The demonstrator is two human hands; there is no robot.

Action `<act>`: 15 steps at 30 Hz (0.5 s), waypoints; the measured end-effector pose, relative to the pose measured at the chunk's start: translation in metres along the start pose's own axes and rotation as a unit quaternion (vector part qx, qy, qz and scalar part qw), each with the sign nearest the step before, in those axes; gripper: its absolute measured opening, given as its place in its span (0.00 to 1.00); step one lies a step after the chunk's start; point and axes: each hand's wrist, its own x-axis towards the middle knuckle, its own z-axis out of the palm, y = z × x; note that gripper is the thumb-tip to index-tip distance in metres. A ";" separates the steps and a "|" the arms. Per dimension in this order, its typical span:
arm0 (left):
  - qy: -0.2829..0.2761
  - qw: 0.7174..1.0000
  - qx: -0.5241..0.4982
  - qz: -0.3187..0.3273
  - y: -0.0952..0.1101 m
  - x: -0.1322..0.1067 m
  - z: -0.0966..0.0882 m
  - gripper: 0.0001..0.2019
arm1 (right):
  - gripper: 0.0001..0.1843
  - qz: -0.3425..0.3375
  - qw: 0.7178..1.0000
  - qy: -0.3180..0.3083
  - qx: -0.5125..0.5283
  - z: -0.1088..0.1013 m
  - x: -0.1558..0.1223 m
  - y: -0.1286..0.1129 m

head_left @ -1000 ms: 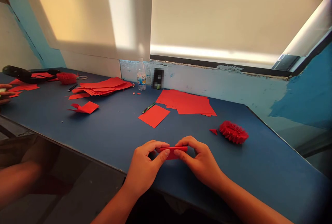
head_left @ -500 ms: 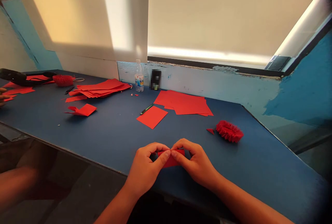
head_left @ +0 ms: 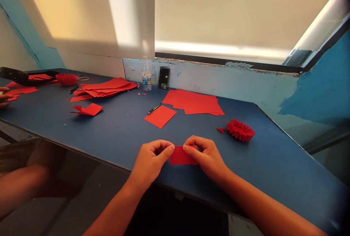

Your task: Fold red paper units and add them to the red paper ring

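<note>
Head camera is looking down at two bare hands working at a blue table [head_left: 117,134]. The left hand [head_left: 150,161] is curled almost shut, and its thumb tip is pressing at the left edge of a folded red paper [head_left: 183,157]. The right hand [head_left: 205,157] is curled too, and it is gripping the top right part of that paper between thumb and fingers. The paper is lying flat on the table near the near edge, between the two hands.

A red spiky paper shape [head_left: 240,130] is sitting to the right, with a tiny red triangle [head_left: 220,130] just beside it. Farther away, a single red sheet [head_left: 160,116] is lying near a green craft knife [head_left: 155,108], and a pile of red sheets [head_left: 191,101] is lying past them. A water bottle [head_left: 146,75] is standing by the far wall, next to a blurred black thing [head_left: 164,77]. On the left, a big stack of red paper [head_left: 108,87] and a bent red piece [head_left: 87,109] are lying on the table. Another spiky red shape [head_left: 66,79] is sitting near the far left corner, and another person's hand [head_left: 3,95] is showing at the left edge
</note>
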 end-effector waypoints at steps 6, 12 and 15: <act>0.052 0.998 0.012 0.016 0.001 0.000 0.006 0.14 | 0.09 0.011 1.000 0.012 0.006 0.000 0.002 0.002; -0.009 0.999 0.026 0.028 -0.001 -0.001 0.005 0.13 | 0.08 0.015 0.998 -0.035 0.048 -0.001 0.002 -0.001; -0.001 1.000 -0.010 0.016 0.000 -0.001 0.002 0.13 | 0.08 0.045 0.995 -0.022 0.092 -0.001 0.002 0.002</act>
